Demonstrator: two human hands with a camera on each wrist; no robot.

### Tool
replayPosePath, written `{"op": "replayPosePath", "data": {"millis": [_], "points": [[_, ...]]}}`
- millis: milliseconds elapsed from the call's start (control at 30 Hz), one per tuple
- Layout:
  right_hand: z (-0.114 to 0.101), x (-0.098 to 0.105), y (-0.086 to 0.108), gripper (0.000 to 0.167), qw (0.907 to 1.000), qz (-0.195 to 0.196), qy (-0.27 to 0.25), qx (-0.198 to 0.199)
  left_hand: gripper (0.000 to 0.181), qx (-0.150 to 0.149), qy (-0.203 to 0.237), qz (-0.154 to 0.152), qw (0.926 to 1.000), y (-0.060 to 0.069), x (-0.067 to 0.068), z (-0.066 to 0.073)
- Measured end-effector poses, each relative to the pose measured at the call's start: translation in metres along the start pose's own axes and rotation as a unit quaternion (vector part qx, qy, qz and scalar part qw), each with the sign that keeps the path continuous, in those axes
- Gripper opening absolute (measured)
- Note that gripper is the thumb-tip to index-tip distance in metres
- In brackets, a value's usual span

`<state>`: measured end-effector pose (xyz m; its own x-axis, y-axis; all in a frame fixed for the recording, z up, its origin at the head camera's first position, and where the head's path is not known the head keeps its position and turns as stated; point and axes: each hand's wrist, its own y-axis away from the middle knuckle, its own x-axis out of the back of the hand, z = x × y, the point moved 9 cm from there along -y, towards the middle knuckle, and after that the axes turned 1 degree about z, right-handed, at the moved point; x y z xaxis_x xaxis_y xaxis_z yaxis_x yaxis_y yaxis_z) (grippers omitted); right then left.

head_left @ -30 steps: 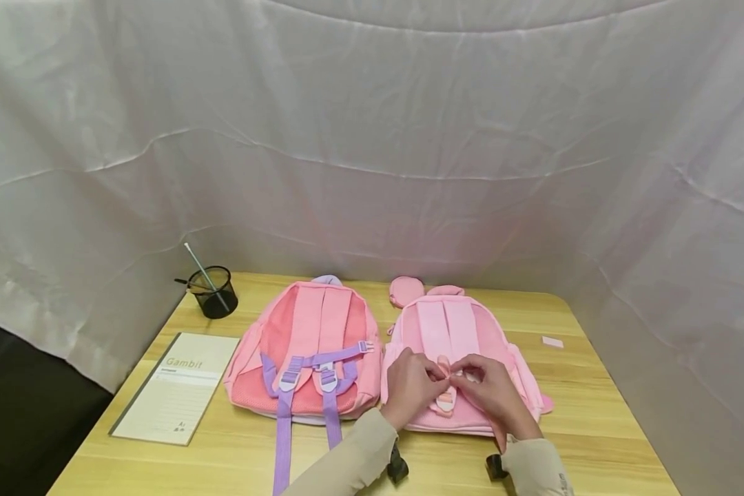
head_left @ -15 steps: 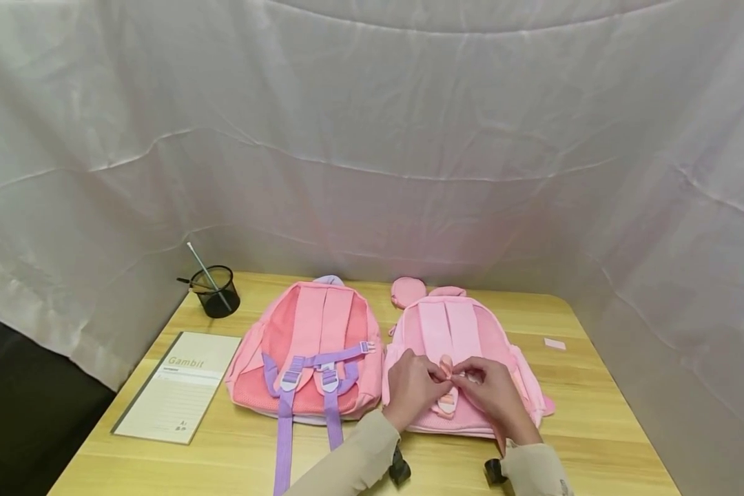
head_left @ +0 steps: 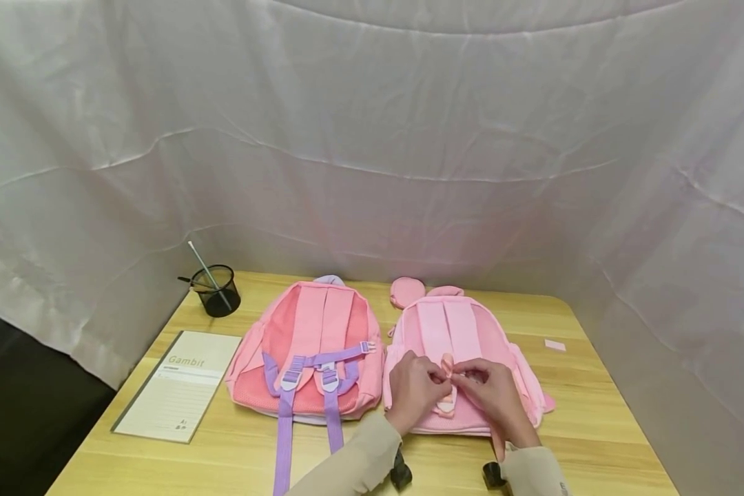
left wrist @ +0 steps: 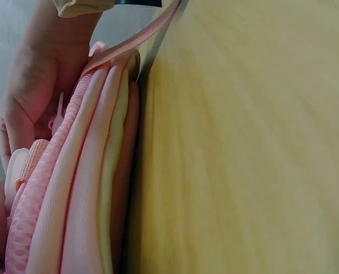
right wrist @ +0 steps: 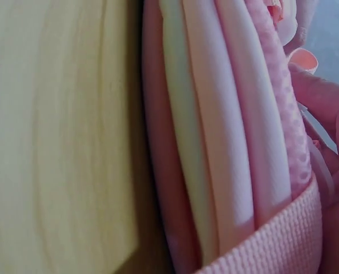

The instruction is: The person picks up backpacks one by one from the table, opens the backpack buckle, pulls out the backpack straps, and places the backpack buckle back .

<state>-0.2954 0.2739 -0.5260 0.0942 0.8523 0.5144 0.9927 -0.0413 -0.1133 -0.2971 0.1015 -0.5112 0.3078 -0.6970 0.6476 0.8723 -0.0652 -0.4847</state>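
A light pink backpack lies on the right of the table, straps facing up. Over its lower middle, the left hand and right hand meet fingertip to fingertip. Between them they pinch an orange-pink webbing strap, whose short loop stands up above the fingers. Just below sits a white strap adjuster, also visible as a white plastic edge in the left wrist view. Another webbing strap crosses the bag's side in the right wrist view. Fingers hide the exact pinch point.
A coral backpack with purple straps lies just left. Farther left are a notebook and a black mesh pen cup. A small round pink pouch and a small pink card also lie on the table.
Both hands stay at the same spot on the strap, with only slight finger movement. The strap loop above the fingers has shifted and narrowed a little. The backpacks have not moved.
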Motion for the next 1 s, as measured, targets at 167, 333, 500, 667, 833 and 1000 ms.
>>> {"op": "replayPosePath", "data": {"millis": [167, 333, 500, 667, 833, 1000], "points": [[0.000, 0.005, 0.000, 0.023, 0.9995, 0.015, -0.021, -0.020, 0.010, -0.020, 0.001, 0.019, 0.9996, 0.003, 0.001, 0.002], [-0.001, 0.007, -0.001, 0.023, 0.9989, 0.018, -0.039, -0.018, 0.011, -0.023, 0.003, 0.022, 0.9995, 0.004, 0.001, 0.002], [-0.002, 0.007, -0.003, 0.021, 0.9995, 0.009, -0.029, -0.005, 0.013, -0.030, 0.003, 0.025, 0.9992, 0.004, 0.003, 0.003], [-0.004, 0.009, -0.003, 0.021, 0.9998, 0.009, -0.015, -0.007, 0.008, -0.040, 0.011, 0.023, 0.9989, 0.002, 0.004, 0.006], [-0.011, 0.010, -0.004, 0.025, 0.9990, 0.003, -0.042, -0.014, 0.008, -0.046, 0.002, 0.014, 0.9988, 0.001, 0.004, 0.007], [-0.012, 0.010, -0.005, 0.029, 0.9983, -0.002, -0.052, -0.026, 0.011, -0.054, -0.009, 0.017, 0.9983, -0.001, 0.006, 0.010]]}}
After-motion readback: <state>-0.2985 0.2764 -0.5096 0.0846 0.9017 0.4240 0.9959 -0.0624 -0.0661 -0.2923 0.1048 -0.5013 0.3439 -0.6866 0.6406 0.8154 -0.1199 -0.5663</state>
